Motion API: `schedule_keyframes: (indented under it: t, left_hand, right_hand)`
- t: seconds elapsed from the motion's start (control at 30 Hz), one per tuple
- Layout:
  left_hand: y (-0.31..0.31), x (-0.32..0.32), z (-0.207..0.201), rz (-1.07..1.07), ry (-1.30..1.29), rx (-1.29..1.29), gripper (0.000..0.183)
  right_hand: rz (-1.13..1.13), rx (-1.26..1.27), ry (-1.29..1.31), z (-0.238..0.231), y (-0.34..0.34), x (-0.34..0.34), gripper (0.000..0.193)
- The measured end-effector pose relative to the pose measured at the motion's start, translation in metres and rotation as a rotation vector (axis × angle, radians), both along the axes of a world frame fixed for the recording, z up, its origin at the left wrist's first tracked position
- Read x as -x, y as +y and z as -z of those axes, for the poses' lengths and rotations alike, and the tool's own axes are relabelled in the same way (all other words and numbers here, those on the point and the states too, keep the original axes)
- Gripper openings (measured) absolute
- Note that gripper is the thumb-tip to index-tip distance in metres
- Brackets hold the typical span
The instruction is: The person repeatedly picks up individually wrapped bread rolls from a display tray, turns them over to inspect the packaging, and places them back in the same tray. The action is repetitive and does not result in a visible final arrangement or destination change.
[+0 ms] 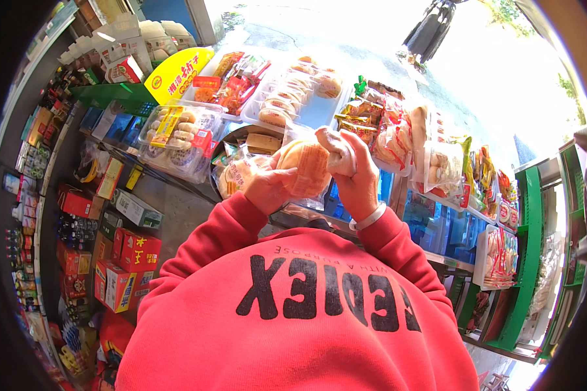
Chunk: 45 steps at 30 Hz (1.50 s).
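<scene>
In front of my chest, my left hand (270, 189) grips a round golden-brown bread bun (304, 166) in a clear wrapper. My right hand (364, 182) is closed on a crumpled beige cloth (338, 151), which lies against the bun's right side. Just left of the bun, a dark-rimmed container (216, 151) holds several wrapped breads (238, 177). Beyond my hands stands a white tray (336, 107) with a row of wrapped round pastries (285, 98).
A clear plastic box of small pastries (179, 140) sits at the left. Red snack packets (231, 88) lie behind it, beside a yellow sign (176, 73). More bagged breads (398, 143) line the right, near green shelving (518, 260). Cartons (127, 274) are stacked lower left.
</scene>
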<state>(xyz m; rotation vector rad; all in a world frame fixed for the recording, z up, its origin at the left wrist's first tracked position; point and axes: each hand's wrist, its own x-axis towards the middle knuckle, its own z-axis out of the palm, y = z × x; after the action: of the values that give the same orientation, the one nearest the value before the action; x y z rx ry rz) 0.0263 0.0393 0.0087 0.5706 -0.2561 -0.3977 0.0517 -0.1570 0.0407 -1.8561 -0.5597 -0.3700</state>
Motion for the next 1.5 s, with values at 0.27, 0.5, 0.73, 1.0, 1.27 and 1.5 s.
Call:
schedule_keyframes:
  t: [0.27, 0.5, 0.73, 1.0, 1.27, 1.5]
  left_hand:
    - [-0.004, 0.008, 0.014, -0.086, 0.121, -0.022, 0.074]
    - [-0.009, 0.006, 0.012, -0.051, 0.099, -0.034, 0.059]
    - [-0.017, 0.010, 0.000, -0.049, 0.211, 0.083, 0.072]
    - [-0.007, 0.002, -0.005, -0.057, 0.231, 0.177, 0.074]
    - [0.019, 0.002, 0.014, 0.200, 0.363, 0.298, 0.059]
    - [0.024, 0.004, 0.002, -0.056, 0.315, 0.288, 0.056]
  right_hand:
    - [-0.068, 0.221, -0.195, 0.001, 0.001, -0.010, 0.049]
    - [0.034, 0.181, -0.154, 0.005, -0.003, -0.010, 0.043]
    - [-0.142, 0.352, -0.338, -0.010, 0.017, 0.002, 0.049]
    - [-0.307, 0.404, -0.488, -0.012, 0.030, 0.019, 0.039]
    - [-0.426, 0.426, -0.536, -0.013, 0.028, 0.026, 0.042]
    - [-0.335, 0.360, -0.517, -0.001, 0.014, 0.023, 0.049]
